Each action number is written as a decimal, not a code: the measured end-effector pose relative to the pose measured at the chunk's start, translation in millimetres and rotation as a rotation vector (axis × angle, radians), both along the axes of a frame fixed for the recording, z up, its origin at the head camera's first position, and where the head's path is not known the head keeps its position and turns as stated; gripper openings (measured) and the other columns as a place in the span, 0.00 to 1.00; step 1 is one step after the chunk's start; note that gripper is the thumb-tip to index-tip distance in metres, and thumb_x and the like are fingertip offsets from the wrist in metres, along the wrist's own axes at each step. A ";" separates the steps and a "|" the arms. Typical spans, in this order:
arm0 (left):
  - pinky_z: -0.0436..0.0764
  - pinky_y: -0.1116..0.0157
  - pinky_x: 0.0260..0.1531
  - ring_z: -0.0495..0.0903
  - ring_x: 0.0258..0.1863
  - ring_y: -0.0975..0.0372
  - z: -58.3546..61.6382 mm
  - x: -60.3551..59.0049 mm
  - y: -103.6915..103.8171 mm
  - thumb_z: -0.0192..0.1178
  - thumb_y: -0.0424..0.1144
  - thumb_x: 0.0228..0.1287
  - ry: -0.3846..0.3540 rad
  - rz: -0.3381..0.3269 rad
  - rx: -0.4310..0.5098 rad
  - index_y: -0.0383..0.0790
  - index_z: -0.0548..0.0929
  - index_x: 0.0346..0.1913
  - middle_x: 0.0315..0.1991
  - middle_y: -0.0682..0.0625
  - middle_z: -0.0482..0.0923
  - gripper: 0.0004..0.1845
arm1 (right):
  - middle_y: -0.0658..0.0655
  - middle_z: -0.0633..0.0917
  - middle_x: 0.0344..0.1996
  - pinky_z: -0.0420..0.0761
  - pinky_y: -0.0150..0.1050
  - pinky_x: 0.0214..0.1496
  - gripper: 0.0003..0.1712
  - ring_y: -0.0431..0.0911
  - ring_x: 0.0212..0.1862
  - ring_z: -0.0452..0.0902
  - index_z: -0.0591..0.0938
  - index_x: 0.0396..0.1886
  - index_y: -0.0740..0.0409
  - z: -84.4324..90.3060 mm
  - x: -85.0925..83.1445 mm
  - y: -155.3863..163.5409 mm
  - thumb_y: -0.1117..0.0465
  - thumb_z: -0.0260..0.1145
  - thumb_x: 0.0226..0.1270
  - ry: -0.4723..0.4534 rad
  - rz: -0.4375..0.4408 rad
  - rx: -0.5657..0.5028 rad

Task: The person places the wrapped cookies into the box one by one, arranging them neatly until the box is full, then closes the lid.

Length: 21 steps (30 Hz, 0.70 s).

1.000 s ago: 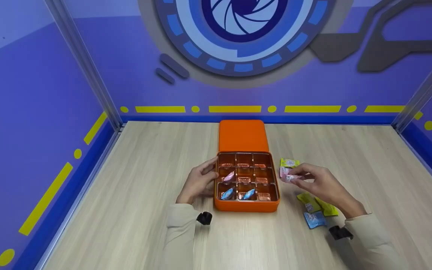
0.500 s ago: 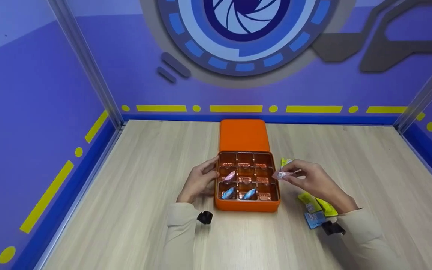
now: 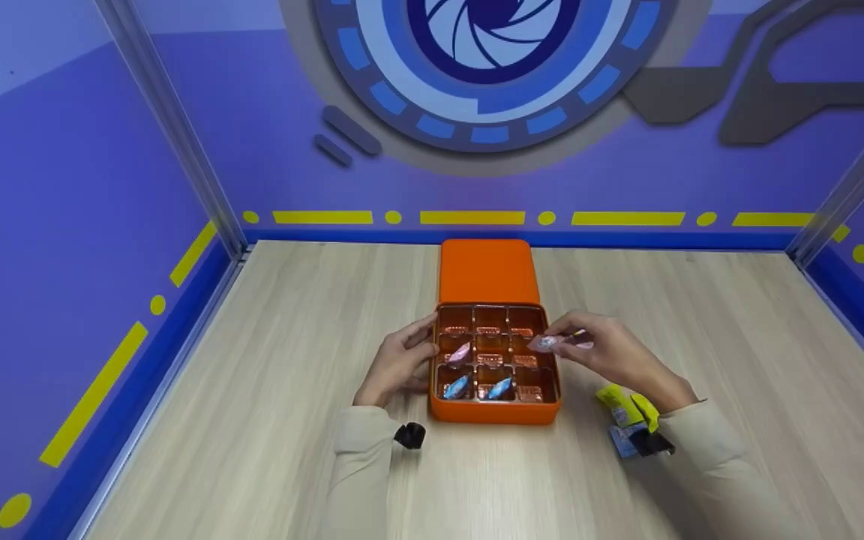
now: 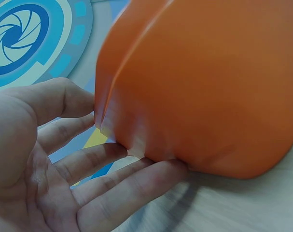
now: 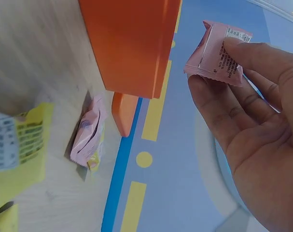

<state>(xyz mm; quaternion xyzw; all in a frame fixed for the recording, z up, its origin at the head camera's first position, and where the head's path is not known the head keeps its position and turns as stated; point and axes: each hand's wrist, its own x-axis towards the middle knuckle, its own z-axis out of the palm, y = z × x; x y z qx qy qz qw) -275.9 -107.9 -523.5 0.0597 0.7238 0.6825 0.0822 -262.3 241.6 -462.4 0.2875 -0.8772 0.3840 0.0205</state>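
- A person sits at a wooden table [image 3: 267, 390] with an open orange box [image 3: 493, 411] in front of them; its lid [image 3: 486, 270] lies flat behind it.
- The box is split into nine cells, three by three, lined in shiny copper.
- Three cells are filled: a pink sweet [image 3: 460, 352] in the middle row at left, and two blue sweets [image 3: 456, 387] in the near row at left and centre.
- The left hand [image 3: 398, 362] rests against the box's left wall, fingers straight and lightly spread, touching the orange side [image 4: 194, 92] and steadying it.
- The right hand [image 3: 612, 352] pinches a pink packet [image 5: 215, 53] between thumb and fingertips [image 5: 243, 50], holding it in the air over the box's right side, above the middle row or close to it.
- Loose on the table to the right of the box: yellow packets [image 3: 623, 401] and a blue one [image 3: 623, 441] by the right wrist, plus another pink packet [image 5: 88, 130] just beside the box wall.
- To do this step well, my judgement: line the packet up over one free cell, lower it inside the dividers, and let go only once it sits low.
- Keeping the left hand on the wall should stop the box sliding.
- Turning the packet to match the cell would help it sit flat.
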 end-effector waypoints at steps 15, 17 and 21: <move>0.90 0.51 0.37 0.77 0.68 0.45 0.8 1.0 0.5 0.59 0.30 0.73 -0.024 0.001 0.027 0.45 0.72 0.80 0.76 0.38 0.70 0.33 | 0.53 0.88 0.47 0.87 0.50 0.53 0.11 0.50 0.48 0.85 0.88 0.51 0.56 7.1 -17.3 -18.9 0.70 0.71 0.73 0.025 0.097 0.052; 0.90 0.51 0.37 0.77 0.68 0.45 1.1 1.0 0.4 0.59 0.30 0.73 -0.032 0.004 0.028 0.46 0.72 0.80 0.76 0.39 0.70 0.33 | 0.53 0.88 0.47 0.87 0.51 0.55 0.12 0.50 0.49 0.85 0.87 0.51 0.57 7.9 -18.8 -22.0 0.71 0.71 0.72 0.026 0.107 0.060; 0.90 0.51 0.39 0.76 0.68 0.44 0.0 0.3 0.1 0.59 0.29 0.73 -0.016 -0.003 0.033 0.44 0.72 0.80 0.76 0.37 0.70 0.33 | 0.53 0.88 0.46 0.87 0.49 0.55 0.12 0.49 0.47 0.85 0.87 0.51 0.58 8.8 -21.6 -27.9 0.72 0.72 0.71 0.019 0.123 0.070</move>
